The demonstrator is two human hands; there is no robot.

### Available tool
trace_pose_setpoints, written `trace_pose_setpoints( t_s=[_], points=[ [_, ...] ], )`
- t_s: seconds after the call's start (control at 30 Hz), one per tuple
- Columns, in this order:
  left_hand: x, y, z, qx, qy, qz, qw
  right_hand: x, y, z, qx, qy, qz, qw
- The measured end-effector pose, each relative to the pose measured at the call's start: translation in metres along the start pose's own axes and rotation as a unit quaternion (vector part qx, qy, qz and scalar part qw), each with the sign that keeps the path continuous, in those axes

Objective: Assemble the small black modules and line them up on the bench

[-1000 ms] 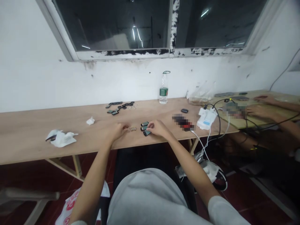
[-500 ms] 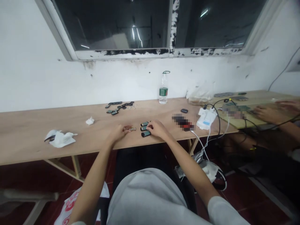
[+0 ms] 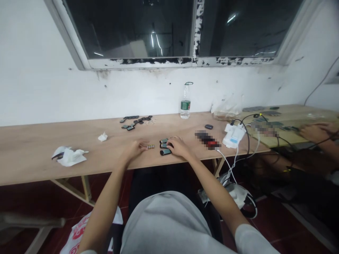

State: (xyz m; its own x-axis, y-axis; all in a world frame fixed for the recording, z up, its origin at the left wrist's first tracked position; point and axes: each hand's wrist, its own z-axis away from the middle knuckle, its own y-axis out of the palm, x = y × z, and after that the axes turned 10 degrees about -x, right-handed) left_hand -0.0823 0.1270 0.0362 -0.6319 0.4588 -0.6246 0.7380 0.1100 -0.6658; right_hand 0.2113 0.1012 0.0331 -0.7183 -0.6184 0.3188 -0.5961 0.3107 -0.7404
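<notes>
Three dark pieces [image 3: 163, 145] lie one behind another on the bench [image 3: 31, 148], and through my head view I see the right hand [image 3: 178, 146] at the right end of the middle one. Its fingers are bent and nearly closed, but the hand covers the contact, so I cannot tell whether this grip holds the piece or only rests on it. To their left is a short row of small pieces [image 3: 150, 146], with the left hand [image 3: 138, 148] just beside; its fingers are loosely curved, and whether this grip has hold of something I cannot tell. In my judgement, the main danger is the front edge: the nearest dark piece lies not far from it, so a right wrist pulled back too low could sweep it down to the floor. A careless left fingertip may push the small pieces out of their line, since they look light and nothing fences them. Also, the white cable [image 3: 227, 163] hangs near the right forearm; an elbow swung outward might catch it.
</notes>
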Motion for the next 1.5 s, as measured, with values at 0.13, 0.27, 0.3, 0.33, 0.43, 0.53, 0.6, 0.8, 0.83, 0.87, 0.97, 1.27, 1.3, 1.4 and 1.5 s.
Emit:
trace_pose_setpoints(
  t_s=[0.13,0.27,0.3,0.33,0.43,0.53,0.6,0.8,0.83,0.87,0.97,1.27,1.3,1.4,1.5],
  points=[
    [0.006,0.0,-0.002,0.002,-0.001,-0.012,1.0,-0.001,0.0,0.0,0.011,0.009,-0.008,1.0],
    [0.004,0.0,-0.002,0.004,0.0,-0.012,1.0,0.001,-0.002,-0.002,-0.008,0.012,-0.056,0.998],
    [0.003,0.0,-0.002,0.004,0.0,-0.009,1.0,0.001,-0.003,-0.003,-0.018,0.013,-0.08,0.997],
    [0.0,-0.001,-0.001,0.004,-0.002,-0.008,1.0,0.002,-0.004,-0.004,-0.029,0.014,-0.105,0.994],
    [-0.01,-0.005,0.001,-0.006,-0.006,-0.02,1.0,0.005,-0.008,-0.006,-0.072,0.018,-0.157,0.985],
    [-0.025,-0.009,0.005,-0.03,0.049,-0.028,0.998,0.01,-0.012,-0.007,-0.106,0.028,-0.184,0.977],
    [-0.037,-0.008,0.009,-0.055,0.112,-0.008,0.992,0.014,-0.012,-0.008,-0.103,0.038,-0.204,0.973],
    [-0.072,0.004,0.014,-0.092,0.259,0.001,0.962,0.027,-0.012,-0.007,-0.073,0.049,-0.255,0.963],
    [-0.075,0.006,0.014,-0.087,0.273,-0.004,0.958,0.028,-0.013,-0.007,-0.07,0.046,-0.257,0.963],
    [-0.077,0.007,0.014,-0.082,0.282,-0.008,0.956,0.029,-0.014,-0.007,-0.067,0.046,-0.257,0.963],
    [-0.078,0.008,0.014,-0.075,0.294,-0.024,0.953,0.031,-0.018,-0.007,-0.059,0.056,-0.256,0.963],
    [-0.068,0.012,0.015,-0.071,0.32,-0.072,0.942,0.031,-0.02,-0.007,-0.061,0.06,-0.297,0.951],
    [-0.067,0.012,0.015,-0.076,0.323,-0.071,0.941,0.031,-0.019,-0.007,-0.061,0.06,-0.303,0.949],
    [-0.067,0.012,0.015,-0.09,0.325,-0.056,0.94,0.029,-0.018,-0.008,-0.062,0.07,-0.327,0.94],
    [-0.068,0.011,0.016,-0.101,0.316,-0.038,0.943,0.027,-0.019,-0.009,-0.054,0.089,-0.356,0.929]
  ],
)
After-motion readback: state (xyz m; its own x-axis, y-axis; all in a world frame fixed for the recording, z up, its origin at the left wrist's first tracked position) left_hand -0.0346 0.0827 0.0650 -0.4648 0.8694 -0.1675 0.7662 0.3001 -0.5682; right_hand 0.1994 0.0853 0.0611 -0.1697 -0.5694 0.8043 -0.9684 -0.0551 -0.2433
